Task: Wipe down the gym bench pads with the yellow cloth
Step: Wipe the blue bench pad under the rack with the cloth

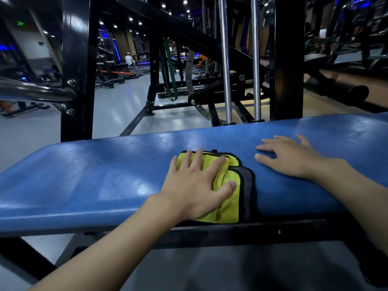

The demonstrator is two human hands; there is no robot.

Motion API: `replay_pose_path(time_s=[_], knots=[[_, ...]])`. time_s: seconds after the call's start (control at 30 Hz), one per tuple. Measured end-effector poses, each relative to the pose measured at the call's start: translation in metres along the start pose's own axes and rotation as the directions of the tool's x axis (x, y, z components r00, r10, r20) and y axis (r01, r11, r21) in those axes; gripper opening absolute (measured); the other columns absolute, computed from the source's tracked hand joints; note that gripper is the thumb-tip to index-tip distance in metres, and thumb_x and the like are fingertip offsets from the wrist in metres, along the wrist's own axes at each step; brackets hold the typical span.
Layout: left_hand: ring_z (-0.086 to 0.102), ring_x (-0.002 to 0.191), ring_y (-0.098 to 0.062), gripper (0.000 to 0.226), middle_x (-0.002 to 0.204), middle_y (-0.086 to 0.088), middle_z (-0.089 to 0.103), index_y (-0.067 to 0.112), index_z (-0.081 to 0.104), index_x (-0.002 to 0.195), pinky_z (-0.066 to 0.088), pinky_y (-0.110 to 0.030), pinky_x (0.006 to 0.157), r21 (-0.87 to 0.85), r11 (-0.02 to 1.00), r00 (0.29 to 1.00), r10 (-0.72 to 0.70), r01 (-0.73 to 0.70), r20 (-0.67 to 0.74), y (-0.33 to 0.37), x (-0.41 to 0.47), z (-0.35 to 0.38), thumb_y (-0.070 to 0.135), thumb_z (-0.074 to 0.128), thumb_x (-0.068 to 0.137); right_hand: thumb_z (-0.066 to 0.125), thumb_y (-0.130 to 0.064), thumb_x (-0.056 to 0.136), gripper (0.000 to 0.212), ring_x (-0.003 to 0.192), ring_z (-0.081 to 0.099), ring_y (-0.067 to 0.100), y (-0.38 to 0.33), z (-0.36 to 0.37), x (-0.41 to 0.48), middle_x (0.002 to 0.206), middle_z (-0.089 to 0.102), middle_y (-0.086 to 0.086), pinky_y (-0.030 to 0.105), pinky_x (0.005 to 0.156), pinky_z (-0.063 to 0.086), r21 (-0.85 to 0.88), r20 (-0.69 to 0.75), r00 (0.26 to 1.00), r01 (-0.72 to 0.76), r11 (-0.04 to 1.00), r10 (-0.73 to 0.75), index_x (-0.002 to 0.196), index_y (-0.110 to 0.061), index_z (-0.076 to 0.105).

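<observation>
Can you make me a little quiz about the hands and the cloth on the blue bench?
1. Which hand presses on the yellow cloth?
2. True or false: the right hand is holding a spray bottle.
3. What does the cloth lie on? A) a wooden table B) the blue bench pad C) a sink

Key
1. The left hand, with its fingers spread flat on the cloth.
2. False: it rests flat on the pad and holds nothing.
3. B
</observation>
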State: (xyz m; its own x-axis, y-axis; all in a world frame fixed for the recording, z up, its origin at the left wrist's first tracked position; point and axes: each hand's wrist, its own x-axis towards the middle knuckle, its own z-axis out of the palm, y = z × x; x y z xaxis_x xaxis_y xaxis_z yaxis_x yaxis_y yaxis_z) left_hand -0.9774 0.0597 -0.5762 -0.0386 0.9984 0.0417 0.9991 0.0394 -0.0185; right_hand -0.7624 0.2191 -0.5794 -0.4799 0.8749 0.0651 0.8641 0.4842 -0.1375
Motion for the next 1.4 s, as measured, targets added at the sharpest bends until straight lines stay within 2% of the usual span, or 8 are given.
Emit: replay_pose_path(time_s=[0.1,0.27,0.43,0.6,0.87,1.1,1.27,1.4], knots=[[0.007,0.152,-0.028,0.07,0.166,-0.008,0.015,0.052,0.009,0.152,0.009,-0.055,0.12,0.021,1.0,1.0,-0.006,0.007,-0.003,0.001,0.012,0.006,0.081,0.017,0.088,0.026,-0.068,0.094,0.062,0.152,0.01,0.011,-0.006,0.008,0.0,0.163,0.021,-0.014,0.05,0.121,0.003,0.105,0.0,1.0,0.026,0.994,-0.026,0.151,-0.045,0.028],[0.015,0.148,-0.028,0.074,0.162,-0.003,0.022,0.056,0.014,0.148,0.015,-0.056,0.118,-0.034,0.999,0.999,-0.013,0.014,0.046,-0.007,0.042,0.004,0.084,0.018,0.08,0.02,-0.067,0.096,0.063,0.152,0.002,0.01,-0.006,0.018,-0.005,0.165,0.011,-0.015,0.049,0.122,-0.001,0.07,0.053,0.998,0.038,0.997,-0.042,0.154,-0.043,0.022],[0.013,0.15,-0.029,0.068,0.163,0.0,0.019,0.055,0.016,0.15,0.012,-0.057,0.119,-0.064,0.997,0.996,-0.047,0.052,0.07,-0.018,0.093,0.003,0.08,0.026,0.087,0.02,-0.066,0.096,0.062,0.152,0.001,0.009,-0.007,0.02,-0.001,0.165,0.009,-0.015,0.048,0.122,-0.002,0.054,0.045,0.998,0.034,0.998,-0.036,0.154,-0.043,0.021],[0.019,0.148,-0.033,0.068,0.161,-0.004,0.025,0.053,0.019,0.15,0.016,-0.058,0.116,-0.081,0.994,0.996,-0.075,0.08,0.057,-0.034,0.159,0.005,0.08,0.027,0.088,0.018,-0.065,0.096,0.061,0.151,-0.003,0.005,-0.009,0.02,-0.002,0.165,0.006,-0.018,0.045,0.122,-0.004,0.061,0.052,0.998,0.017,0.998,-0.021,0.154,-0.045,0.019],[0.017,0.149,-0.037,0.072,0.164,-0.013,0.018,0.049,0.018,0.153,0.013,-0.062,0.114,-0.079,0.984,0.982,-0.15,0.16,0.119,-0.048,0.235,0.001,0.08,0.025,0.089,0.017,-0.066,0.093,0.063,0.15,-0.003,0.003,-0.012,0.016,-0.003,0.164,0.006,-0.02,0.044,0.122,-0.002,0.04,0.042,0.999,0.009,0.999,-0.011,0.153,-0.046,0.02],[0.012,0.151,-0.033,0.068,0.163,-0.01,0.02,0.052,0.015,0.152,0.01,-0.059,0.118,-0.064,0.991,0.991,-0.117,0.121,0.07,-0.045,0.198,0.006,0.078,0.022,0.089,0.024,-0.066,0.094,0.06,0.15,0.001,0.002,-0.012,0.016,-0.006,0.163,0.013,-0.021,0.042,0.122,-0.001,0.106,0.016,1.0,0.014,0.994,-0.016,0.151,-0.046,0.027],[0.013,0.15,-0.03,0.074,0.162,-0.006,0.022,0.053,0.015,0.152,0.01,-0.058,0.118,-0.061,0.996,0.997,-0.059,0.062,0.056,-0.039,0.123,0.007,0.079,0.019,0.083,0.033,-0.065,0.094,0.058,0.149,0.009,0.003,-0.01,0.016,-0.007,0.161,0.021,-0.02,0.041,0.122,0.002,0.163,-0.019,1.0,0.002,0.987,0.001,0.148,-0.045,0.035],[0.009,0.151,-0.026,0.076,0.163,-0.004,0.019,0.054,0.01,0.151,0.006,-0.058,0.119,-0.056,0.998,0.997,-0.024,0.028,0.074,-0.034,0.058,0.005,0.08,0.013,0.079,0.032,-0.066,0.095,0.06,0.15,0.013,0.009,-0.014,0.013,-0.011,0.162,0.023,-0.015,0.047,0.121,0.005,0.119,-0.004,1.0,-0.013,0.993,0.013,0.149,-0.041,0.036]])
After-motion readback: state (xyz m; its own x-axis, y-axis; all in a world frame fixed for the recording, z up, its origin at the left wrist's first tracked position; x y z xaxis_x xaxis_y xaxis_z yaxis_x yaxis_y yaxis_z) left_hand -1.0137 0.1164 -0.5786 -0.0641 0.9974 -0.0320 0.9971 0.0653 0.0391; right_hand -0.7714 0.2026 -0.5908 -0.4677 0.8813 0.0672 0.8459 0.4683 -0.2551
